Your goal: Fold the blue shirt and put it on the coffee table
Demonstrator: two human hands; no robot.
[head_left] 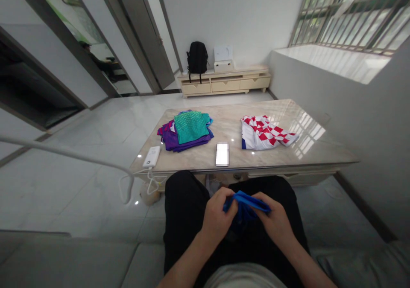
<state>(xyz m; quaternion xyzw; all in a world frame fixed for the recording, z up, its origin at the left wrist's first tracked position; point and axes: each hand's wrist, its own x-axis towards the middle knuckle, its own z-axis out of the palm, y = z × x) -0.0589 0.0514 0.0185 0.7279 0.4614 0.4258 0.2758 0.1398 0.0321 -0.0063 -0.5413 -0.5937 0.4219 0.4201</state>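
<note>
Above my lap, a piece of blue cloth is bunched between my two hands; its garment kind does not show. My left hand pinches its left end, fingers curled in. At the opposite end, my right hand grips the folded edge with thumb and fingers. The lower part of the cloth hangs dark between my thighs. On the table ahead lies a stack of folded clothes, teal on top with purple beneath. A red-and-white checkered shirt lies to the right, loosely spread.
The marble-topped table stands before my knees. On it are a white power bank with a cable and a phone-sized, blanked-out rectangle. Against the far wall, a low cabinet bears a black backpack. A person sits beyond the left doorway.
</note>
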